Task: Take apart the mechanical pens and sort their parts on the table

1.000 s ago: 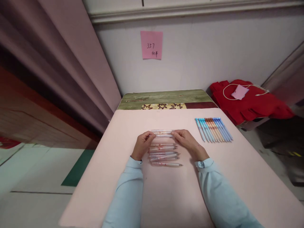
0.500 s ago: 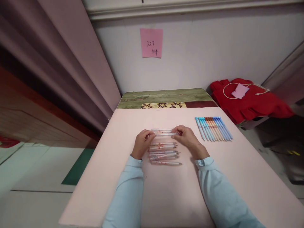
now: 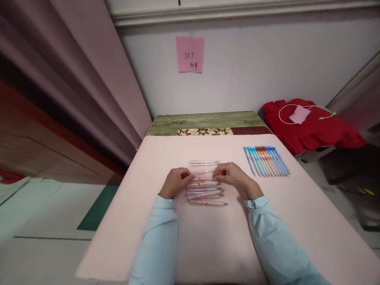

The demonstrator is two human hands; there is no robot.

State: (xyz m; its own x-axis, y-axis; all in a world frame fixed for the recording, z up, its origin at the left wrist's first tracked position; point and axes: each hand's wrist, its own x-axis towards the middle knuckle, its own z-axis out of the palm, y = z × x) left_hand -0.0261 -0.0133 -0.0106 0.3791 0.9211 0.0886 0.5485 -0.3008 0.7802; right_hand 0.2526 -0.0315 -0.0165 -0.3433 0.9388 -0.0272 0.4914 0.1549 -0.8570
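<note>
Slim whitish plastic pen (image 3: pixel 203 172) shifted nearer, pinched at opposite ends by left hand (image 3: pixel 177 182) and right hand (image 3: pixel 234 176); white red-patterned pens (image 3: pixel 204 162) beyond now untouched, apparently set apart.

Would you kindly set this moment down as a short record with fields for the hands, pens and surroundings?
Hands: left hand and right hand pinch a slim pale pen between them, one near each end
Nearer the person: group of whitish pens, lying roughly parallel, some red-printed
Beyond the hands: whitish pair, apparently two pens
Right side: neat row of pens, light blue, brown-topped, then deeper blue
Surface: pale pink cover
Wall: pink sticky note reading 357, more writing below
Beside table: red cloth bearing a white cable
</note>
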